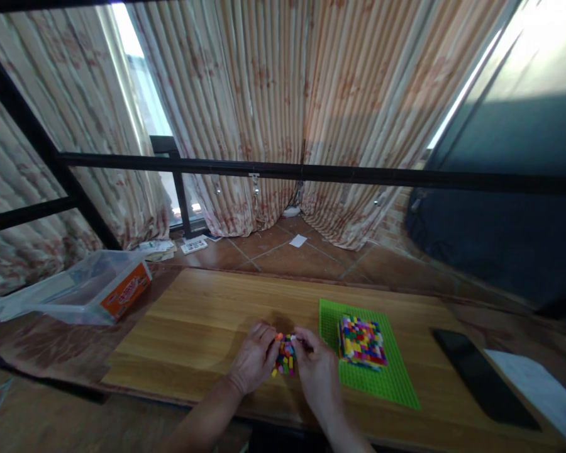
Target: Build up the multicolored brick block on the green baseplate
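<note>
Curtains (264, 94) w/ floral print hang at the back, biggest thing in view. Wood table (207, 327) next, long axis L–R. Clear plastic box (87, 289) w/ orange label sits off its L end. On the table's R half: green baseplate (396, 380), looks longer far-to-near, near end slewed R. Dark flat slab (481, 377) lies R of it, long axis far-to-near, also angled R at the near end.

L hand (255, 358) & R hand (318, 362) meet just L of baseplate, fingertips close together over the table. Brick block (361, 341), multicol., sits on baseplate, sides approx. parallel to the plate's; near-square, can't tell a long axis. Loose bricks (284, 363) lie in a small heap btwn the hands, heap longer far-to-near, indiv. bricks pointing all ways.

L thumb & fingers pinch an orange brick (279, 337). R fingertips bunched at a whitish brick (293, 338); can't tell if gripped.
</note>
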`<state>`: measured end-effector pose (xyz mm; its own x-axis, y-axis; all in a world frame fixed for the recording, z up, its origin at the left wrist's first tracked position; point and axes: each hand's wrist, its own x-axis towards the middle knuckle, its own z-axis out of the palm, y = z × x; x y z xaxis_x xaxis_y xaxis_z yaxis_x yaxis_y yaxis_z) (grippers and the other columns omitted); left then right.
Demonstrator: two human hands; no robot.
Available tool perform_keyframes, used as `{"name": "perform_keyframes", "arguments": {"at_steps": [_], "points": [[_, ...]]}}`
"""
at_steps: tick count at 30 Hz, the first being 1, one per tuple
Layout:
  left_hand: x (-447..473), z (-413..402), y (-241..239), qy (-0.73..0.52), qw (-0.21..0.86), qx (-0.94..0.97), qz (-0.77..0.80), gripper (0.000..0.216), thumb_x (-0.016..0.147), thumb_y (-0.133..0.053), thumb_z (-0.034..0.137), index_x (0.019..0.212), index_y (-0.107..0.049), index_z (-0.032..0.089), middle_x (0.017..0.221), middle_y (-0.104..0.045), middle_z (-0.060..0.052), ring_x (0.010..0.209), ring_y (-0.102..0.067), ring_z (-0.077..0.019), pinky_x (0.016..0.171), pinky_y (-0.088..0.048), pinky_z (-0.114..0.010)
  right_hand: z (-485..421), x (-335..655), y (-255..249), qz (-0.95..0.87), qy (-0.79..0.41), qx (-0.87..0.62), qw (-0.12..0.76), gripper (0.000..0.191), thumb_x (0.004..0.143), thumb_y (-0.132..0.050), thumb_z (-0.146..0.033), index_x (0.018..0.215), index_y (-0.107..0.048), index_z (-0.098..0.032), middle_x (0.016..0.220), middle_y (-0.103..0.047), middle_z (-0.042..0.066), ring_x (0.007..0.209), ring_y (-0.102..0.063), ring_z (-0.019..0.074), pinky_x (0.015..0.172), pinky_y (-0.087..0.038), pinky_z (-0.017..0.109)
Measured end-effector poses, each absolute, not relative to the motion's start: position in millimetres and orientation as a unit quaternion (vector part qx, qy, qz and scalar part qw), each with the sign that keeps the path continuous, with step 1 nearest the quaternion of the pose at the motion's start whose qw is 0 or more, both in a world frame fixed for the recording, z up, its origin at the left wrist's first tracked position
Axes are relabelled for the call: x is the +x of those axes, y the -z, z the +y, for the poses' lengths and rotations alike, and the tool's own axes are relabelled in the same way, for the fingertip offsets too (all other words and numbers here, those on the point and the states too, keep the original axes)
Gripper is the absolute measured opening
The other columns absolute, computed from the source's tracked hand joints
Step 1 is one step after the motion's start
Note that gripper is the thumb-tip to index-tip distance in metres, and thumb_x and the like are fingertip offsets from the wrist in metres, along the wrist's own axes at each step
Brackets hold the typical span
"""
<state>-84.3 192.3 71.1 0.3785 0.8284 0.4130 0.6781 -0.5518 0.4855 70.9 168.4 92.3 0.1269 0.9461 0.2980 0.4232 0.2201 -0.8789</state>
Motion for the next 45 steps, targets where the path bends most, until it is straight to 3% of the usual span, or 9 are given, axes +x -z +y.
{"name": "perform_keyframes", "arguments": {"at_steps": [4, 10, 15, 20, 26, 32, 39, 45], "points": [[-85, 193, -70, -0.323, 0.121, 0.819, 0.458, 0.017, 0.093, -0.039, 0.025, 0.089, -0.055, 0.020, 0.090, -0.060, -0.005, 0.090, -0.054, -0.0186, 0.086, -0.046, -0.036, 155, 100, -102, -0.624, -0.243, -0.557, 0.492, 0.026, 0.087, -0.046, -0.034, 0.084, -0.068, -0.021, 0.084, -0.068, 0.006, 0.077, -0.063, 0.0170, 0.071, -0.050, 0.029], [-86, 194, -68, -0.334, 0.128, 0.816, 0.454, 0.015, 0.092, -0.041, 0.025, 0.091, -0.056, 0.021, 0.093, -0.062, -0.005, 0.090, -0.057, -0.0174, 0.083, -0.049, -0.033, 144, 181, -95, -0.560, -0.165, -0.641, 0.498, 0.025, 0.084, -0.052, -0.039, 0.086, -0.069, -0.021, 0.092, -0.069, 0.007, 0.082, -0.064, 0.0195, 0.074, -0.050, 0.032], [-87, 197, -68, -0.345, 0.085, 0.817, 0.455, 0.016, 0.091, -0.042, 0.026, 0.092, -0.057, 0.021, 0.096, -0.064, -0.006, 0.093, -0.060, -0.0185, 0.085, -0.051, -0.035, 157, 222, -98, -0.576, -0.106, -0.669, 0.458, 0.025, 0.084, -0.049, -0.035, 0.084, -0.069, -0.020, 0.088, -0.068, 0.007, 0.078, -0.064, 0.0201, 0.071, -0.050, 0.032], [-89, 201, -66, -0.342, 0.040, 0.817, 0.462, 0.018, 0.090, -0.043, 0.026, 0.096, -0.059, 0.021, 0.111, -0.064, -0.007, 0.105, -0.059, -0.0203, 0.090, -0.051, -0.038, 173, 221, -95, -0.649, -0.088, -0.637, 0.406, 0.025, 0.086, -0.044, -0.025, 0.089, -0.069, -0.021, 0.092, -0.068, 0.007, 0.084, -0.063, 0.0190, 0.077, -0.048, 0.032], [-90, 203, -64, -0.339, 0.034, 0.819, 0.461, 0.019, 0.090, -0.044, 0.026, 0.098, -0.059, 0.020, 0.110, -0.066, -0.008, 0.104, -0.061, -0.0202, 0.090, -0.052, -0.037, 182, 221, -94, -0.663, -0.083, -0.652, 0.359, 0.023, 0.086, -0.045, -0.022, 0.082, -0.068, -0.022, 0.088, -0.067, 0.004, 0.082, -0.061, 0.0176, 0.078, -0.046, 0.031], [-90, 201, -64, -0.338, 0.044, 0.820, 0.459, 0.020, 0.090, -0.042, 0.028, 0.099, -0.059, 0.020, 0.108, -0.067, -0.008, 0.104, -0.062, -0.0201, 0.090, -0.053, -0.038, 184, 224, -96, -0.654, -0.088, -0.664, 0.350, 0.024, 0.085, -0.046, -0.024, 0.079, -0.069, -0.022, 0.085, -0.067, 0.003, 0.078, -0.062, 0.0162, 0.074, -0.046, 0.029], [-89, 201, -64, -0.350, 0.058, 0.816, 0.457, 0.019, 0.089, -0.044, 0.028, 0.096, -0.061, 0.022, 0.105, -0.068, -0.006, 0.100, -0.063, -0.0197, 0.088, -0.054, -0.038, 183, 222, -94, -0.642, -0.075, -0.672, 0.362, 0.024, 0.084, -0.046, -0.025, 0.089, -0.069, -0.023, 0.092, -0.071, 0.004, 0.081, -0.065, 0.0193, 0.076, -0.049, 0.034], [-89, 200, -62, -0.346, 0.074, 0.812, 0.464, 0.019, 0.090, -0.045, 0.027, 0.099, -0.060, 0.022, 0.106, -0.067, -0.006, 0.102, -0.063, -0.0195, 0.091, -0.052, -0.038, 178, 221, -103, -0.611, -0.111, -0.682, 0.386, 0.030, 0.085, -0.043, -0.034, 0.090, -0.069, -0.020, 0.088, -0.072, 0.006, 0.077, -0.066, 0.0202, 0.072, -0.049, 0.033]]}}
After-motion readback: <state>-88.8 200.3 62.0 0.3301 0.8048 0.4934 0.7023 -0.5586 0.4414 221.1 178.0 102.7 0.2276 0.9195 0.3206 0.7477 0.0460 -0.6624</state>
